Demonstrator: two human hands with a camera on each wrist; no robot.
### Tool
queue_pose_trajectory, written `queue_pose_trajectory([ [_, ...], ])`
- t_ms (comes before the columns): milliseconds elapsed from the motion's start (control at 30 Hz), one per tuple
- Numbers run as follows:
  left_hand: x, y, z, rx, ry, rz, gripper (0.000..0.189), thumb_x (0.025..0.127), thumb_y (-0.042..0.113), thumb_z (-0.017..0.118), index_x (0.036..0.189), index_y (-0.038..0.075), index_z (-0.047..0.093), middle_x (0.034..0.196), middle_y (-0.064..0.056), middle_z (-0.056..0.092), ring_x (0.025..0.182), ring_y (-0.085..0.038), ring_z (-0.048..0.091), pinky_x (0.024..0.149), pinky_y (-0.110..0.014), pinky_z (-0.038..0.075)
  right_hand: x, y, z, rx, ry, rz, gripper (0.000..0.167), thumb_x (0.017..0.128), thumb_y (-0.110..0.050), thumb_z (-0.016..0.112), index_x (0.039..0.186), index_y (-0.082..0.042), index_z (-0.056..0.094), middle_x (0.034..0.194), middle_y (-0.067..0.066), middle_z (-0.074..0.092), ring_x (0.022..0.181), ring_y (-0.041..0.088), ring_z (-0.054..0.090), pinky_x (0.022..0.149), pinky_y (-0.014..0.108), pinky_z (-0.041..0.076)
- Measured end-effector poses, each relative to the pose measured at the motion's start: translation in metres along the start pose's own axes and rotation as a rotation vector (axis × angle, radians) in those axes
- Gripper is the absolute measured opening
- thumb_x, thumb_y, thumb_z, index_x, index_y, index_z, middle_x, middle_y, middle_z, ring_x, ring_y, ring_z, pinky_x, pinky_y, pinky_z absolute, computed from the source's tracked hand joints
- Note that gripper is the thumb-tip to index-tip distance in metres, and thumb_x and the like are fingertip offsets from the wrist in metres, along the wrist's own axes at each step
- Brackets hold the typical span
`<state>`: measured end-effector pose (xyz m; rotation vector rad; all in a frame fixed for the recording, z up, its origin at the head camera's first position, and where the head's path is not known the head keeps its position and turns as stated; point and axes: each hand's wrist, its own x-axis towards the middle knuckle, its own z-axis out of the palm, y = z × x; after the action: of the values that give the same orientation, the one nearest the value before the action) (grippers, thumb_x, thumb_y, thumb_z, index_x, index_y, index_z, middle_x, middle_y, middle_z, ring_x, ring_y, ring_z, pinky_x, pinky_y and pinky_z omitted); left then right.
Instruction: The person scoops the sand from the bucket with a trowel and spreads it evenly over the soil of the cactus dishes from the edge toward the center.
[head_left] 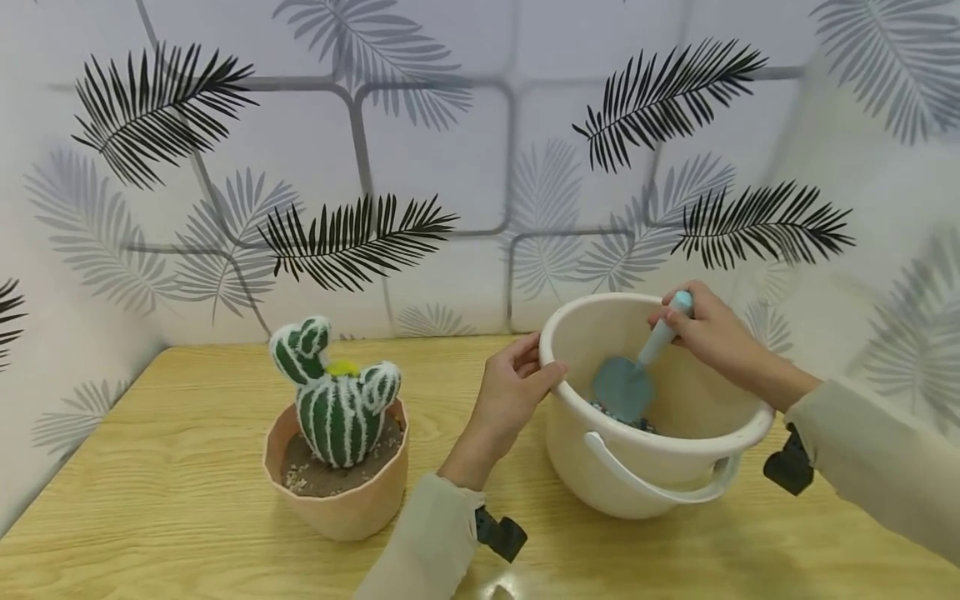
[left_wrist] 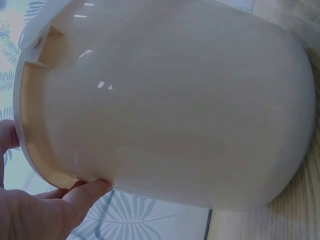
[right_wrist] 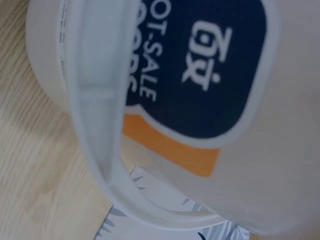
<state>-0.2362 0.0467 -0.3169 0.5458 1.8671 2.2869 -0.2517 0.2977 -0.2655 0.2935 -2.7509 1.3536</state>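
A cream plastic bucket (head_left: 652, 475) stands on the table, its white handle (head_left: 660, 492) hanging down at the front. My left hand (head_left: 510, 387) grips the bucket's left rim, with the thumb outside in the left wrist view. Over the bucket's right side, my right hand (head_left: 708, 329) holds a blue hand trowel (head_left: 624, 387) by its handle. The trowel's blade points down inside the bucket, against dark and pale small grains (head_left: 637, 423) at the bottom. How deep the blade tip goes is hidden. The right wrist view shows only the bucket's outside and its label (right_wrist: 200, 75), not the hand.
To the left, a green knitted-looking cactus (head_left: 341, 417) with white stripes and a yellow top sits in brown soil in a peach pot (head_left: 345, 508). The wooden table (head_left: 172, 450) meets a leaf-patterned wall covering (head_left: 435, 167) behind.
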Motion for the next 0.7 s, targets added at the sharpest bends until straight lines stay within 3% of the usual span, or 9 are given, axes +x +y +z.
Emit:
queue_pose_trajectory([
  [100, -0.0001, 0.0017, -0.0004, 0.003, -0.005, 0.004, 0.055, 0.088, 0.004, 0.06, 0.139, -0.004, 0.043, 0.131, -0.027, 0.051, 0.109, -0.022, 0.058, 0.093, -0.032, 0.052, -0.0002, -0.0015, -0.0003, -0.036, 0.011, 0.003, 0.031, 0.104, -0.012, 0.028, 0.123, 0.012, 0.03, 0.124, 0.037, 0.05, 0.118, 0.035, 0.056, 0.096, 0.036, 0.049],
  [133, 0.0001, 0.0023, -0.0006, 0.004, -0.004, 0.005, 0.055, 0.088, 0.004, 0.06, 0.139, -0.003, 0.043, 0.131, -0.027, 0.051, 0.11, -0.023, 0.058, 0.092, -0.032, 0.052, 0.0002, -0.0016, -0.0003, -0.037, 0.007, 0.007, 0.031, 0.104, -0.012, 0.028, 0.124, 0.012, 0.03, 0.124, 0.035, 0.05, 0.12, 0.041, 0.052, 0.097, 0.038, 0.048],
  [267, 0.0011, 0.0025, -0.0018, 0.006, 0.001, 0.015, 0.054, 0.088, 0.004, 0.06, 0.139, -0.004, 0.044, 0.13, -0.027, 0.052, 0.11, -0.024, 0.058, 0.092, -0.032, 0.052, 0.0024, -0.0011, -0.0001, -0.022, -0.007, 0.009, 0.029, 0.104, -0.013, 0.027, 0.122, 0.01, 0.03, 0.121, 0.029, 0.051, 0.113, 0.024, 0.055, 0.094, 0.031, 0.051],
  [467, 0.0019, 0.0008, -0.0002, 0.004, 0.006, 0.0, 0.052, 0.087, 0.005, 0.061, 0.136, -0.004, 0.046, 0.128, -0.027, 0.053, 0.107, -0.021, 0.059, 0.091, -0.031, 0.053, 0.0034, 0.0043, 0.0011, 0.072, -0.099, 0.068, 0.024, 0.105, -0.011, 0.025, 0.116, 0.009, 0.031, 0.121, 0.029, 0.046, 0.12, 0.037, 0.051, 0.092, 0.035, 0.052],
  [700, 0.0038, -0.0018, 0.0005, -0.005, 0.012, 0.0, 0.052, 0.086, 0.004, 0.061, 0.135, -0.004, 0.048, 0.127, -0.026, 0.055, 0.106, -0.019, 0.06, 0.089, -0.03, 0.053, 0.0085, 0.0075, -0.0004, 0.178, -0.155, 0.139, 0.019, 0.104, -0.007, 0.03, 0.113, 0.008, 0.036, 0.11, 0.013, 0.056, 0.096, 0.004, 0.06, 0.086, 0.028, 0.054],
])
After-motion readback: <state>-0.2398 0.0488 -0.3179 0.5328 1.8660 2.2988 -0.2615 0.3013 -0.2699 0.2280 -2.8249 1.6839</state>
